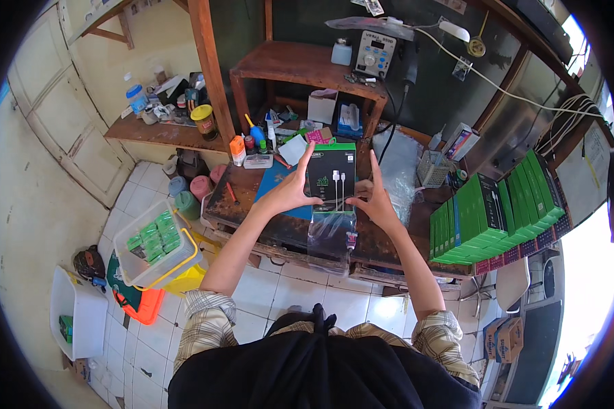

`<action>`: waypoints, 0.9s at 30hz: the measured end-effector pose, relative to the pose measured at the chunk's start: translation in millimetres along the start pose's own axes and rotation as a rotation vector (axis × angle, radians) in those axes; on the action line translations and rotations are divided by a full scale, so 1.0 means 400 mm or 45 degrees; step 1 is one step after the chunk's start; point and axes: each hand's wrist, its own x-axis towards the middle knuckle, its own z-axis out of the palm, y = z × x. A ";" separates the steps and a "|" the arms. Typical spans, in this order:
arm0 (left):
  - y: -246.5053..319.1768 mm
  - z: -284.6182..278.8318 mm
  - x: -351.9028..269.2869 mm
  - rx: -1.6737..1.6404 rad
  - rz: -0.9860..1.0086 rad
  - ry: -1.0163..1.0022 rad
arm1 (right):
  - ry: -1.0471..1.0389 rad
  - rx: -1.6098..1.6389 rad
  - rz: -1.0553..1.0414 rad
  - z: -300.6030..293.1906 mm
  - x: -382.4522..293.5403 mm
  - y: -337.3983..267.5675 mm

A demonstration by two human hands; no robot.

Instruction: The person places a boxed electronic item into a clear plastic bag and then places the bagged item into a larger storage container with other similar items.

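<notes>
A black and green cable box (331,176) is upright between my two hands, its front picturing a white cable. My left hand (292,188) grips its left side, thumb at the lower corner and forefinger stretched up along the edge. At the lower right corner, the thumb of my right hand (376,200) presses the box, while its forefinger points up, apart from the side. Below the box hangs a clear plastic bag (330,237); how far it covers the box I cannot tell. Fingers behind the box are partly hidden. Under it lies a blue mat (271,186) on the wooden workbench (217,207).
Rows of green boxes (470,225) stand at the bench's right, near a plastic basket (432,171). Clear plastic sleeves (401,153) lie behind my right hand. A red-handled tool (232,194) is at left. On the floor, a clear bin (156,245) holds green packets.
</notes>
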 end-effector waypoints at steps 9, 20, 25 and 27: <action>0.019 -0.016 0.018 -0.070 -0.019 -0.114 | 0.015 -0.048 -0.202 -0.005 -0.001 -0.024; -0.001 0.003 -0.006 -0.100 0.024 -0.044 | 0.114 -0.134 -0.316 0.034 -0.023 0.011; -0.010 0.016 -0.010 0.016 0.104 0.083 | 0.208 -0.130 -0.286 0.047 -0.011 0.032; -0.031 0.029 -0.011 -0.006 0.145 0.139 | 0.244 -0.139 -0.344 0.066 -0.006 0.041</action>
